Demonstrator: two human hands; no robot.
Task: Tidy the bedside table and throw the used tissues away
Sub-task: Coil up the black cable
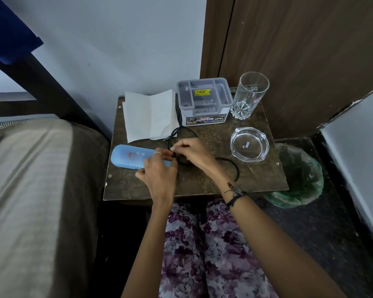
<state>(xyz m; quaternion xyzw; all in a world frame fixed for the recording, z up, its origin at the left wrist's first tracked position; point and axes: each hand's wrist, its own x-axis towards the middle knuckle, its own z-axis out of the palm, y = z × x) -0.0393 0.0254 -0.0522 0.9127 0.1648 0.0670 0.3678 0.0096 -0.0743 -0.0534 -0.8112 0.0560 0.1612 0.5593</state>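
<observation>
While both hands (pixel 172 157) pinch the black cord (pixel 230 163), it coils sideways.

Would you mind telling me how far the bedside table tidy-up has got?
Partway, by the look of it. Looks done: the grey organiser, glass and ashtray sit along the back and right side. In hand: both the left hand and right hand are working the black cord. Left: the white tissues remain on the table, not in the green-lined bin; the blue case lies loose.
</observation>
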